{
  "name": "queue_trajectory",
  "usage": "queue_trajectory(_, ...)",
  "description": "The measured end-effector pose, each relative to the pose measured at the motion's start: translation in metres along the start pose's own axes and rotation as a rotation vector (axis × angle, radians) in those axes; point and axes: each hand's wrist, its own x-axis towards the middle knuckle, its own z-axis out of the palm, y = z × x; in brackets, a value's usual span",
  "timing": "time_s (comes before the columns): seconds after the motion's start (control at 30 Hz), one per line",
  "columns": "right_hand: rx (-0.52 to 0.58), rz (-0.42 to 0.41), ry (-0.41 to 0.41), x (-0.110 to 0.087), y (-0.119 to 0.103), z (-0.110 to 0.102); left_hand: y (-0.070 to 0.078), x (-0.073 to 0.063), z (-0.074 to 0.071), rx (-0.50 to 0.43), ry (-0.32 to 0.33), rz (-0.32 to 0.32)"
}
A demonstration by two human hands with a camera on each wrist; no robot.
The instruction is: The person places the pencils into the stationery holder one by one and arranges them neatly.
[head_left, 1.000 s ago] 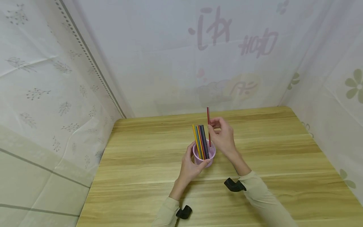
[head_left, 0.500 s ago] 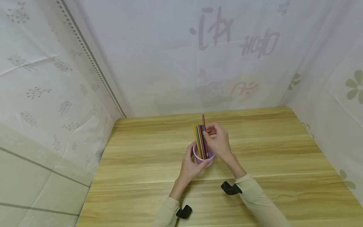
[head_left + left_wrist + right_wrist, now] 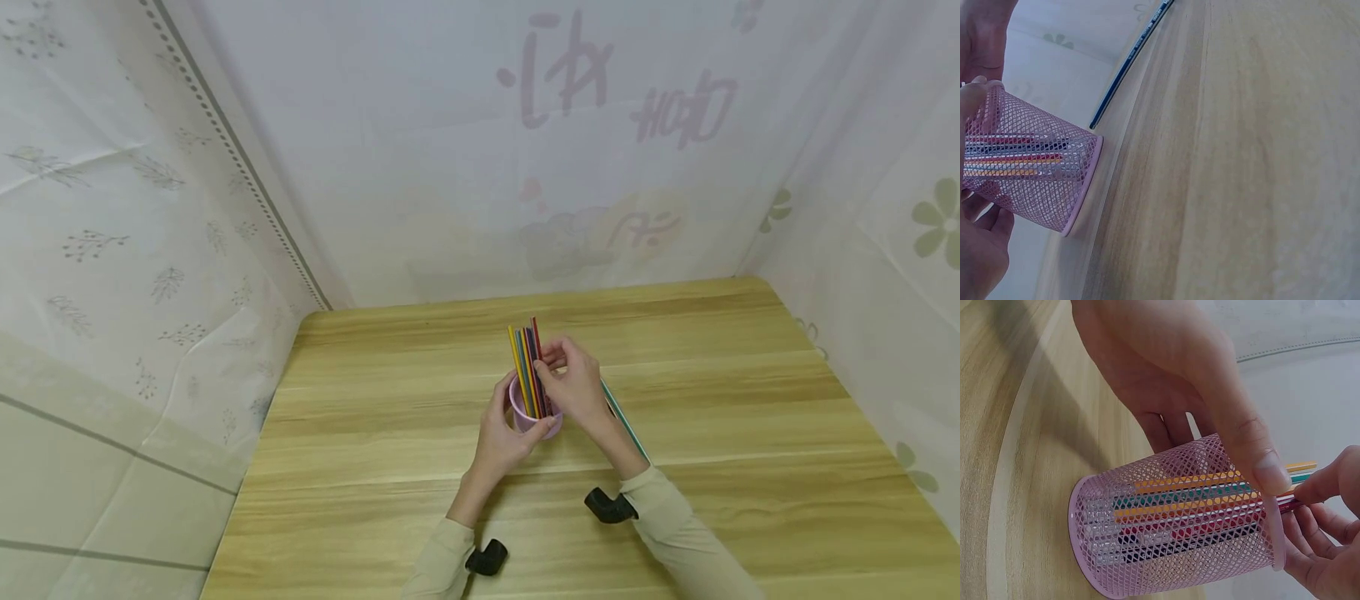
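Observation:
A pink mesh pencil cup [image 3: 1182, 553] stands on the table with several coloured pencils [image 3: 522, 371] leaning inside. My left hand [image 3: 501, 442] grips its side, with the thumb over the rim and the fingers round the far wall. At the cup's mouth, my right hand [image 3: 576, 385] pinches a red pencil [image 3: 536, 327] between thumb and fingers. The red pencil's lower part is down inside the cup among the others, and its top rises slightly above theirs. In the right wrist view, yellow, green, red and dark pencils show through the mesh.
A teal pencil [image 3: 628, 425] lies on the wooden table [image 3: 375, 433], partly hidden by my right forearm. The left wrist view shows a dark blue pencil [image 3: 1129, 65] on the tabletop beyond the cup. Printed curtains [image 3: 420, 208] hang behind the table and at its sides.
My right hand has brought the red pencil leftward and lowered it into the cup beside the others. The teal pencil has come into view past the forearm. My left hand keeps its grip.

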Motion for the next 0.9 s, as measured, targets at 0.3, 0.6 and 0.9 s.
queue_trajectory(0.3, -0.022, 0.005, -0.025, -0.003, -0.002, 0.000, 0.000, 0.000, 0.000, 0.000, 0.006, -0.014)
queue_trajectory(0.6, -0.024, -0.010, -0.016, -0.003, 0.000, -0.005, 0.000, 0.000, 0.000, 0.002, 0.004, -0.012)
queue_trajectory(0.9, 0.011, 0.014, -0.006, -0.003, 0.005, -0.017, -0.001, 0.000, 0.001, -0.007, 0.016, -0.024)
